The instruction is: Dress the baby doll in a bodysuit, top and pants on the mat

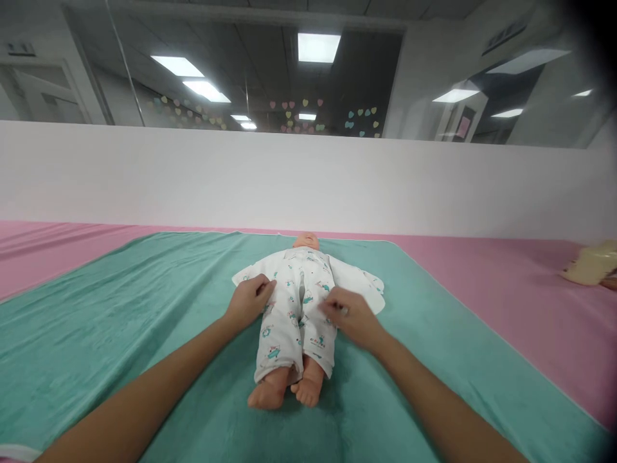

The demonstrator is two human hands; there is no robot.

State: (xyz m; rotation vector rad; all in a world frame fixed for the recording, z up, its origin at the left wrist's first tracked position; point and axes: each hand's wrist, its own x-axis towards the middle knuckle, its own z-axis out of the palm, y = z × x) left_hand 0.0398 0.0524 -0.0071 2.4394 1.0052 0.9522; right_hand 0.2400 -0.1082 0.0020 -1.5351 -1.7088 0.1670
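Left grip (249, 302): resting on the outer side of the printed white trousers (276, 344) near the waist, fingers curved down into the cloth; whether they are pinching it or only pressing, I cannot tell.

Right grip (348, 316): on the other side of the same trousers, thumb and fingers drawn close together at the cloth; a firm hold cannot be made out.

Infant manikin (296, 283): lying face up between the two grips, its head (306, 241) beyond them and its bare feet (284, 392) on the near side.

Cloth: white cloth flaps (359, 280) spread out on both sides of the chest, ahead of the grips.

Handling: the manikin probably feels light and soft-limbed, and the thin cloth should shift easily. The waist fabric or the trunk looks the safest place to take hold.

Surface: a teal towel (144, 308) lies under the manikin and both grips, on a pink mat (482, 283).

Further right: a pale yellow bundle (590, 263) sits on the mat's far edge, well away from the right grip.

Room: ahead stands a white low wall (289, 183), topped by a glass panel (193, 71) with paper hearts (296, 112) and reflected ceiling lights (318, 47).
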